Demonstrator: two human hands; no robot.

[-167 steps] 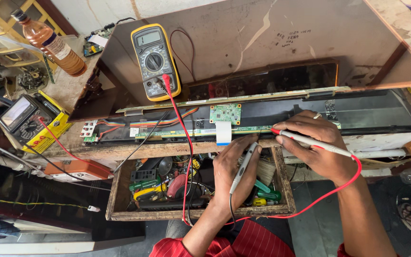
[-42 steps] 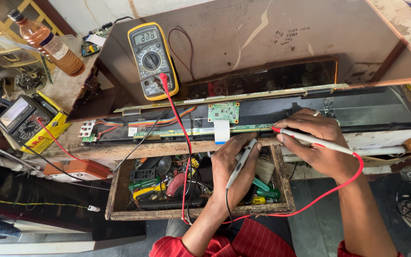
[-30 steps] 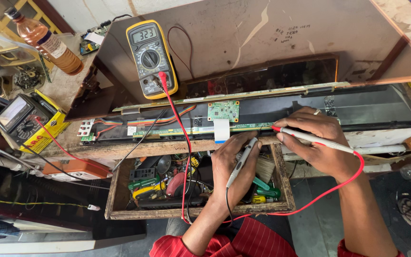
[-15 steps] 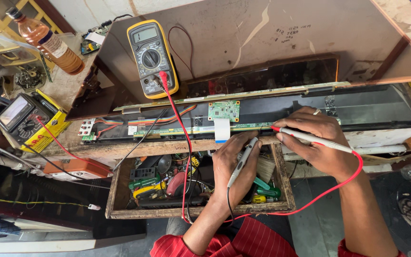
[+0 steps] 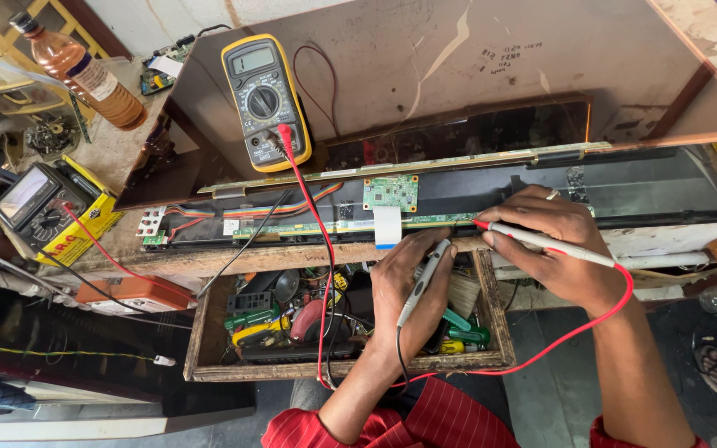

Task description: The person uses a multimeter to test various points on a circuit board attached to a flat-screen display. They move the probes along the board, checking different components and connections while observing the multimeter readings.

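Cluttered and dusty, the wooden workbench (image 5: 209, 261) carries a flat screen panel (image 5: 475, 75) lying face down, with a long narrow circuit strip (image 5: 350, 224) along its near edge. On that strip the right hand (image 5: 553, 253) pinches a red-tipped test probe (image 5: 541, 241) like a pen, tip touching the strip's right part. Just left of it the left hand (image 5: 408, 286) grips a grey probe (image 5: 421, 278), tip at the strip's edge. A small green board (image 5: 390, 192) with a white ribbon sits above the left hand. Red lead (image 5: 313, 216) runs up to the yellow multimeter (image 5: 265, 101) resting on the panel. Below the hands hangs an open drawer (image 5: 201, 332) full of tools. Far left stand another meter (image 5: 31, 203) and an amber bottle (image 5: 85, 73)
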